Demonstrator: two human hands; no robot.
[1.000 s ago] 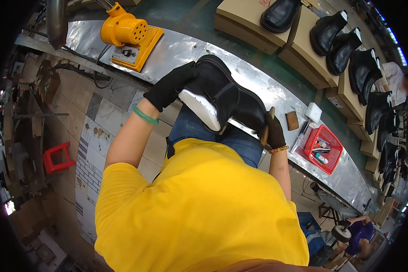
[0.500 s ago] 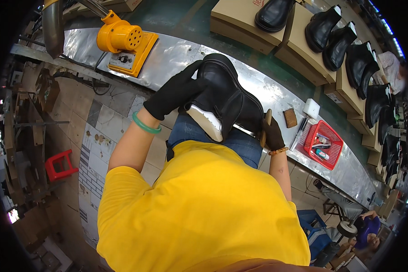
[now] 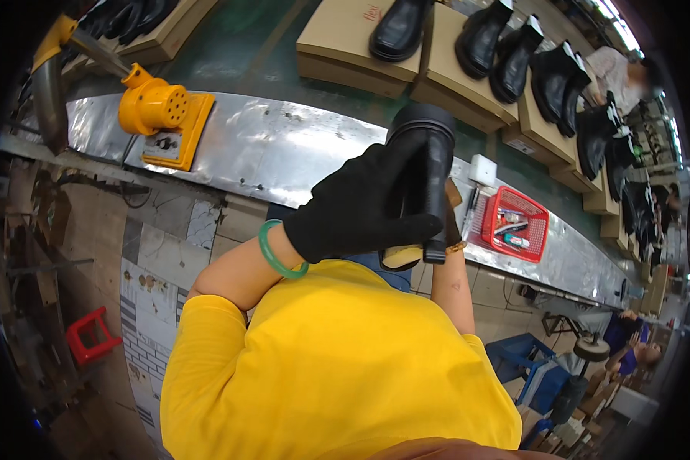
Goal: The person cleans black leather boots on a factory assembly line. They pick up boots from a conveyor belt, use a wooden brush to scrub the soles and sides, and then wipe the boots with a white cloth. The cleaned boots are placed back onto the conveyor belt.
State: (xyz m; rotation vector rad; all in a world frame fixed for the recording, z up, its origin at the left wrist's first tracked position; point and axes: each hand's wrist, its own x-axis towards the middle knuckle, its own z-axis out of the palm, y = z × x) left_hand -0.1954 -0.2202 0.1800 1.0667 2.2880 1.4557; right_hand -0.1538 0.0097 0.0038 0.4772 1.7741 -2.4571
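Black-gloved left hand [image 3: 364, 203] clamped around black leather ankle boot [image 3: 437, 172], dark-gloved right hand [image 3: 451, 225] at boot's five o'clock, mostly hidden, grip indeterminable.

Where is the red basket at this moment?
In the head view, the red basket sits right of centre on the metal bench, right of the right hand and just below the white block.

Black boot [image 3: 437, 165] is gripped by the gloved left hand [image 3: 360, 203], gloved right hand [image 3: 452, 228] is largely hidden behind it, metal bench [image 3: 284, 142] is occupied by yellow machine [image 3: 152, 106] and red basket [image 3: 543, 230], displayed boots [image 3: 554, 80] are supported on cardboard boxes [image 3: 353, 50].
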